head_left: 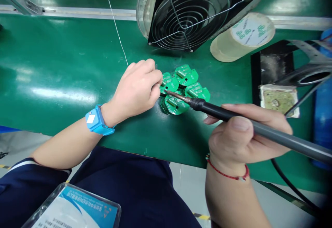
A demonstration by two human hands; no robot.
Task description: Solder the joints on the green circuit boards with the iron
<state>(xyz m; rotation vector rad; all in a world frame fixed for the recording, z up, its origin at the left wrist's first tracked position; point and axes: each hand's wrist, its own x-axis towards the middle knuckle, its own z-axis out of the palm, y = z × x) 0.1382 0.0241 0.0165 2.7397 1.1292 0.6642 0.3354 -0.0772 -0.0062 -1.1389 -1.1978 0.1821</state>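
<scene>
My right hand (241, 134) is wrapped round a soldering iron (220, 112), whose tip points left onto a green circuit board (169, 81). Several such boards stand in a close group of stacks, including one at the front (176, 104). At their left edge, my left hand (141, 86) is closed in a pinch. A thin strand of solder wire (115, 24) comes down from above into that hand. Its end at the fingertips is hidden, and I cannot tell whether the fingers also touch the board.
A black fan with a wire guard (184, 24) hangs behind the boards. Right of it stands a pale cylinder (241, 39). Farther right are a soldering iron stand (308, 72) and a cleaning sponge (280, 100). The iron's black cable (290, 186) loops below my right hand.
</scene>
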